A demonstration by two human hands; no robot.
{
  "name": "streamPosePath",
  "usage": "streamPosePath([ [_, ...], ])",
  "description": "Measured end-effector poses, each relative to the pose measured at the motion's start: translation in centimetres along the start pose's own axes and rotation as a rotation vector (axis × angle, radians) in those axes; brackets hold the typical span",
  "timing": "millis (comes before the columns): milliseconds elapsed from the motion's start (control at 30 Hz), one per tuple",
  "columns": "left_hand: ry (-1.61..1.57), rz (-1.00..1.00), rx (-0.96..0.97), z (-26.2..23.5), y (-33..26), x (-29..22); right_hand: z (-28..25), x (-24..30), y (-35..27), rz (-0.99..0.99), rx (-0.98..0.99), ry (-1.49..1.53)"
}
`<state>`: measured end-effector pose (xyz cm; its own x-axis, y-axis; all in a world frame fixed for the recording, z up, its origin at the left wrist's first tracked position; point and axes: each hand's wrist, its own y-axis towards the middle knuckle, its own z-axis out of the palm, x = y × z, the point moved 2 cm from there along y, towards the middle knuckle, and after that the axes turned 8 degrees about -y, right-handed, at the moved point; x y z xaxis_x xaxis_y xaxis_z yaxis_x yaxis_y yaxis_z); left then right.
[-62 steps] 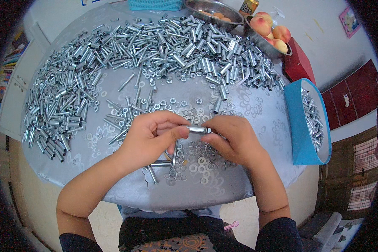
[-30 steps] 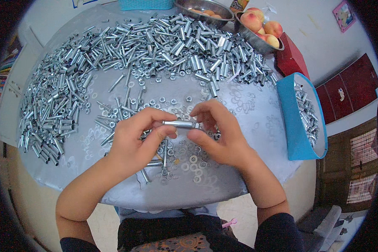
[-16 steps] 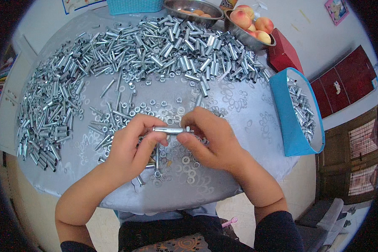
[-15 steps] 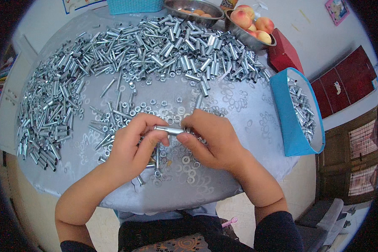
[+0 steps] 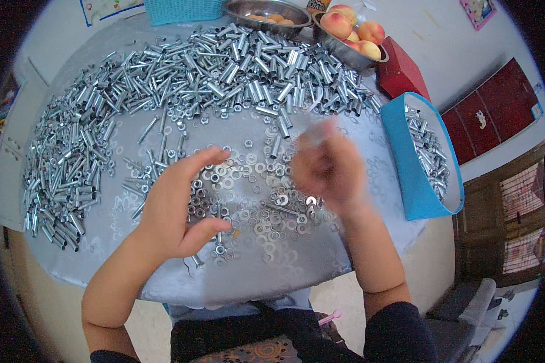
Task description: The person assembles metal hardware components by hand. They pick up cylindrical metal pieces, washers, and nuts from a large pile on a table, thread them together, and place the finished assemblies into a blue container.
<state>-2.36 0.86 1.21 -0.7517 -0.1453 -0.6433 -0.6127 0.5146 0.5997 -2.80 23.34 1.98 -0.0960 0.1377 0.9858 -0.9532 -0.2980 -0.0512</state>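
My left hand point(image 5: 174, 206) hovers over the near middle of the table with thumb and fingers spread, and nothing lies between them. Beneath and beside it are hex nuts point(image 5: 198, 212) and a few bolts. Smeared by motion, my right hand point(image 5: 333, 172) is raised right of the middle; its fingers are too blurred to show whether it carries anything. Below that hand, flat washers point(image 5: 260, 228) are scattered, with a bolt point(image 5: 280, 208) lying among them. Just left of it, several metal sleeves point(image 5: 275, 147) rest on the cloth.
A wide heap of metal sleeves and bolts point(image 5: 224, 72) curves along the table's far and left sides. At the right stands a blue fabric bin point(image 5: 409, 175) holding metal parts. Behind are a red box point(image 5: 399, 69), a bowl of peaches point(image 5: 351, 57), a bowl of eggs point(image 5: 266, 27) and a turquoise basket point(image 5: 184, 11).
Both hands gripped a metal sleeve with a bolt between them before. My left hand has let go and opened. My right hand has moved away, up and to the right.
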Motion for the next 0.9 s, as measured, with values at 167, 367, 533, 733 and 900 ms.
streamPosePath([
  [167, 0.008, -0.088, 0.054, 0.5, 0.0, 0.7, -8.1, 4.7, -1.0, -0.637, -0.346, 0.699],
  [367, 0.096, -0.174, 0.020, 0.8, -0.3, 1.1, -7.9, 1.0, 1.2, -0.207, -0.250, 0.702],
  [533, 0.251, -0.185, -0.002, 0.0, 0.0, 1.4, -2.4, 0.1, 1.5, -0.118, -0.329, -0.620],
  [733, 0.377, -0.110, -0.066, -2.4, 0.6, 2.4, -0.5, -2.3, 1.7, -0.550, -0.117, -1.428],
  [900, 0.443, -0.232, 0.065, -3.3, 0.3, 2.4, -0.2, -1.9, 1.9, -0.448, -0.065, -1.455],
])
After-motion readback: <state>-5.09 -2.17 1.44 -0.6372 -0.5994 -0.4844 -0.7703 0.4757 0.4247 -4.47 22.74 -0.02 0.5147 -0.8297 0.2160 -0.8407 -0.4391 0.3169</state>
